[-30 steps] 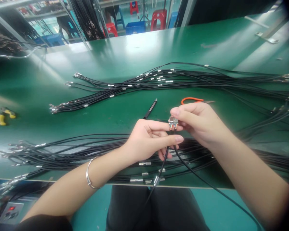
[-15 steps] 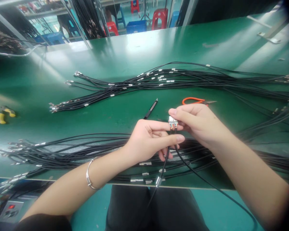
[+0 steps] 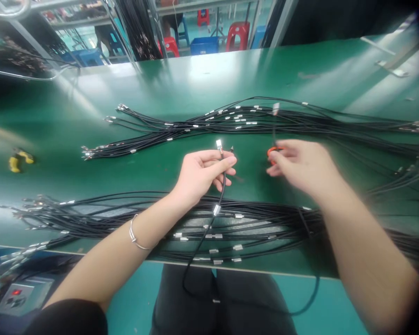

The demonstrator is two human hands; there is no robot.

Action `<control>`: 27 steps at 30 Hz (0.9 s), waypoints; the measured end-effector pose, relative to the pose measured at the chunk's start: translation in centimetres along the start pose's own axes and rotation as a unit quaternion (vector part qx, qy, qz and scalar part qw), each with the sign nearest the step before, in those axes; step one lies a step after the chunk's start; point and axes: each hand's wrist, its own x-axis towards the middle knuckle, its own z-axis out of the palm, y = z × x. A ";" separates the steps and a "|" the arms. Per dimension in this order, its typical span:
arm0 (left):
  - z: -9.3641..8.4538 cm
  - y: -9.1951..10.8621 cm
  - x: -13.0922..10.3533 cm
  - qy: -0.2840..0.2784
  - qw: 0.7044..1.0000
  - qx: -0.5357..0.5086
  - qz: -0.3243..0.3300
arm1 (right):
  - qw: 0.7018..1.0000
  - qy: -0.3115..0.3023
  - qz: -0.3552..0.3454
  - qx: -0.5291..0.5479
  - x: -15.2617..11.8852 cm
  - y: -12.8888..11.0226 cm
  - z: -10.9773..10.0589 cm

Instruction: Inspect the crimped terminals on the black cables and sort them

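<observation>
A black cable (image 3: 224,184) is pinched between the thumb and fingers of my left hand (image 3: 206,170), with its silvery connector (image 3: 219,144) pointing up. The cable loops down past the table edge over my lap and comes up again toward the right. My right hand (image 3: 303,163) is closed on the cable's other end, whose pale connector (image 3: 276,109) sticks up above the fingers, smeared by motion. Right beside those fingers shows an orange handle (image 3: 272,151), mostly hidden by the hand. A dark pen's tip (image 3: 232,149) peeks out behind my left fingers.
One bundle of black cables (image 3: 181,126) lies across the green table (image 3: 209,79); another bundle (image 3: 125,218) lies along its near edge. Yellow-handled pliers (image 3: 20,159) rest at the left. A metal frame with hanging cables (image 3: 136,32) stands at the back.
My hands have moved apart: the two connectors held together are now one in each hand. My right hand shifted right, to the orange handle; my left hand moved left and slightly up.
</observation>
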 end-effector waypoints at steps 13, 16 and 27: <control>-1.0 0.7 0.3 -0.304 0.949 -0.034 -0.073 | 0.849 -0.091 -0.375 -0.361 1.0 0.3 4.4; -1.1 0.5 0.2 -0.295 0.951 -0.057 -0.071 | 0.847 -0.094 -0.361 -0.378 0.7 -0.4 3.7; 0.1 0.9 -1.1 -0.231 0.968 -0.081 -0.059 | 0.979 0.005 -0.043 0.201 0.1 -1.2 2.3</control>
